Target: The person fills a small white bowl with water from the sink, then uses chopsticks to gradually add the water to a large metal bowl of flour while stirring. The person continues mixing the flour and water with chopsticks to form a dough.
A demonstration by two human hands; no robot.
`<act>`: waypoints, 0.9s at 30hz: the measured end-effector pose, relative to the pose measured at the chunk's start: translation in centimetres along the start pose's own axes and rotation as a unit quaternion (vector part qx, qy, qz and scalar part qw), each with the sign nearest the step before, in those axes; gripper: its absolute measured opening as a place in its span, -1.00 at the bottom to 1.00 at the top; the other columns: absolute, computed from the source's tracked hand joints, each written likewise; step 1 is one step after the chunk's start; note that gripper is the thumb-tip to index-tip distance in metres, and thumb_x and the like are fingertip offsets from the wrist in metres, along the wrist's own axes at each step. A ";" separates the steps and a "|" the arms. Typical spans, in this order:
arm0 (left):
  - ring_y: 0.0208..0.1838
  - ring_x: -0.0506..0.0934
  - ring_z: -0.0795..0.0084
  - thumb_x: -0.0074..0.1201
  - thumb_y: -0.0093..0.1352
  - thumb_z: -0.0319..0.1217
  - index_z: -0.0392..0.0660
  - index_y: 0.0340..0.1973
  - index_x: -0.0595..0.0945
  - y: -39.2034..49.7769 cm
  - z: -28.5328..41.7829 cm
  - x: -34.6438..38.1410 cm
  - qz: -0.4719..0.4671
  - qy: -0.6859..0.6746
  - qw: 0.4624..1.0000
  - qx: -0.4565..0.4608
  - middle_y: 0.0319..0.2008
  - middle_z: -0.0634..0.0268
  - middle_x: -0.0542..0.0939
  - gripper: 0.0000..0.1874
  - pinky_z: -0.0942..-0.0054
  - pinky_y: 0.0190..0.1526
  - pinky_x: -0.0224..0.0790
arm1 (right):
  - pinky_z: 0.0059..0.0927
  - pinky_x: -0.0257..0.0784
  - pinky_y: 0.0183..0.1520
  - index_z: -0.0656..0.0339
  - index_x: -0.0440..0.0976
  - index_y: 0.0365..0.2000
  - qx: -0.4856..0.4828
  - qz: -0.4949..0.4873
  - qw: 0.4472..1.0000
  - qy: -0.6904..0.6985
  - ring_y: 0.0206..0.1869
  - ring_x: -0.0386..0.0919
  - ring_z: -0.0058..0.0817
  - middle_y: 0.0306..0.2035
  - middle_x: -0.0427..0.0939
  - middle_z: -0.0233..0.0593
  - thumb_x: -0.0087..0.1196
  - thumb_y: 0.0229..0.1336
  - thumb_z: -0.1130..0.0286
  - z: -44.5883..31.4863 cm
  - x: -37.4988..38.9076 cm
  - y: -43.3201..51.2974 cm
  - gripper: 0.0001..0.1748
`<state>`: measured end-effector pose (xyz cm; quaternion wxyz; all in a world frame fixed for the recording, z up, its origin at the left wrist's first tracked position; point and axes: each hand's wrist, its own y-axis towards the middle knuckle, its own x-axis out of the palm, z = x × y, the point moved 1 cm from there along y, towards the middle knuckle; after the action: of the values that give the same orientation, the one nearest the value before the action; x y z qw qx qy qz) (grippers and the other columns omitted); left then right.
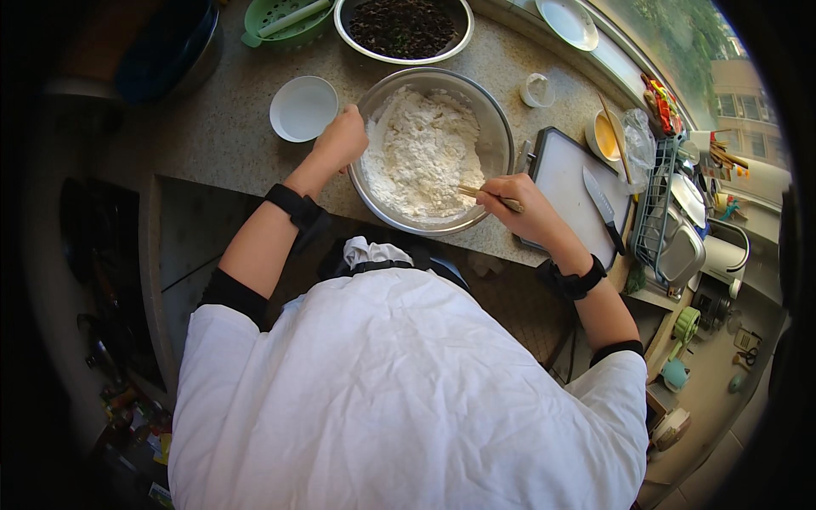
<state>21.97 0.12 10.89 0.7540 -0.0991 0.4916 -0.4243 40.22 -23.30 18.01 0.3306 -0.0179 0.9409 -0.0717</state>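
Observation:
A large metal mixing bowl (503, 121) stands at the counter's front edge. Lumpy, partly wetted flour (427, 150) fills much of it. My left hand (344, 139) grips the bowl's left rim, its fingertips mostly hidden. At the right rim, my right hand (519, 207) holds wooden chopsticks (468, 190) whose tips are down in the flour. Just left of my left hand sits a white bowl (304, 108), which looks empty or holds clear liquid; I cannot tell which.
Behind the mixing bowl are a basin of dark chopped filling (403, 29) and a green colander (290, 25). To the right, a kitchen knife (602, 204) lies on a cutting board (567, 185). Beyond it are a bowl of beaten egg (605, 136), a small cup (537, 90) and a dish rack (655, 197).

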 end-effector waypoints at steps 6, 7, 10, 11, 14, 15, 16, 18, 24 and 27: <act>-0.50 0.66 -0.10 -0.19 0.34 -0.59 -0.51 -0.01 0.34 0.3 0.3 -0.2 -0.018 0.022 1.000 -0.009 -0.23 -0.32 0.62 -0.68 0.12 -0.58 0.56 | -0.16 0.39 -0.41 0.36 0.61 -0.41 0.011 0.028 0.998 0.053 -0.49 0.48 0.08 -0.54 0.54 0.11 0.16 0.24 0.43 -0.5 1.9 4.0 -0.82; -0.50 0.66 -0.10 -0.19 0.34 -0.59 -0.51 -0.01 0.34 0.3 0.3 -0.3 -0.012 0.025 1.000 -0.009 -0.23 -0.32 0.62 -0.68 0.12 -0.58 0.57 | -0.15 0.39 -0.41 0.36 0.61 -0.42 -0.008 0.029 0.999 0.039 -0.49 0.48 0.08 -0.55 0.54 0.11 0.16 0.24 0.42 -0.6 1.9 4.9 -0.81; -0.51 0.66 -0.09 -0.18 0.34 -0.58 -0.50 0.00 0.35 0.1 0.4 -0.1 -0.001 0.033 0.999 -0.009 -0.24 -0.29 0.63 -0.67 0.13 -0.57 0.57 | -0.12 0.38 -0.40 0.34 0.60 -0.47 -0.065 0.033 0.997 -0.018 -0.51 0.47 0.05 -0.58 0.52 0.08 0.15 0.24 0.40 -0.8 1.2 6.9 -0.78; -0.51 0.66 -0.08 -0.17 0.34 -0.58 -0.49 0.00 0.36 0.1 0.4 -0.1 0.001 0.037 0.999 -0.010 -0.23 -0.28 0.63 -0.67 0.13 -0.57 0.56 | -0.12 0.38 -0.40 0.34 0.60 -0.47 -0.074 0.037 0.996 -0.026 -0.51 0.47 0.05 -0.58 0.52 0.07 0.15 0.24 0.40 -0.7 1.0 7.5 -0.78; -0.42 0.68 -0.09 -0.15 0.34 -0.55 -0.47 0.01 0.37 0.2 0.1 0.1 -0.007 0.049 0.999 -0.018 -0.21 -0.26 0.64 -0.65 0.10 -0.44 0.57 | -0.11 0.38 -0.38 0.34 0.58 -0.47 -0.148 0.060 0.986 -0.041 -0.50 0.47 0.05 -0.58 0.53 0.06 0.16 0.19 0.46 0.1 0.2 8.6 -0.83; -0.37 0.69 -0.10 -0.14 0.34 -0.54 -0.46 0.02 0.37 0.3 -0.1 0.1 -0.008 0.050 0.998 -0.022 -0.19 -0.26 0.64 -0.65 0.08 -0.39 0.58 | -0.11 0.37 -0.38 0.35 0.57 -0.47 -0.115 0.052 0.990 -0.055 -0.49 0.47 0.05 -0.57 0.52 0.06 0.16 0.19 0.47 0.7 -0.2 8.6 -0.84; -0.31 0.69 -0.12 -0.13 0.34 -0.53 -0.46 0.02 0.37 0.4 -0.3 0.3 0.006 0.069 0.998 -0.009 -0.18 -0.26 0.64 -0.64 0.06 -0.31 0.57 | -0.11 0.37 -0.38 0.35 0.56 -0.47 -0.111 0.052 0.991 -0.060 -0.48 0.47 0.05 -0.56 0.52 0.06 0.16 0.18 0.48 1.2 -0.8 8.4 -0.85; -0.18 0.68 -0.15 -0.11 0.34 -0.51 -0.45 0.04 0.38 0.6 -0.7 0.7 0.040 0.096 0.994 0.012 -0.15 -0.28 0.64 -0.62 0.02 -0.17 0.55 | -0.15 0.33 -0.36 0.40 0.52 -0.41 -0.056 0.014 0.995 -0.086 -0.44 0.46 0.00 -0.51 0.49 0.06 0.12 0.26 0.47 2.3 -1.9 7.3 -0.83; -0.07 0.65 -0.20 -0.10 0.33 -0.49 -0.48 0.04 0.38 1.2 -1.4 1.2 0.036 0.056 0.998 0.004 -0.12 -0.30 0.63 -0.60 0.01 -0.07 0.53 | -0.12 0.37 -0.37 0.37 0.50 -0.52 -0.053 -0.034 0.996 -0.066 -0.45 0.49 0.04 -0.57 0.50 0.05 0.15 0.13 0.52 1.5 -1.8 2.0 -0.86; -0.08 0.65 -0.21 -0.11 0.34 -0.49 -0.50 0.04 0.37 1.1 -1.3 1.2 0.033 0.052 0.998 0.002 -0.12 -0.32 0.63 -0.60 0.01 -0.08 0.53 | -0.10 0.40 -0.35 0.36 0.51 -0.52 -0.070 -0.057 0.994 -0.066 -0.43 0.51 0.03 -0.55 0.52 0.05 0.14 0.13 0.53 0.0 0.1 1.1 -0.86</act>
<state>21.71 0.31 8.82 0.7414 -0.0597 0.5321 -0.4045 40.15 -22.25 17.73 0.3853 -0.0992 0.9172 -0.0228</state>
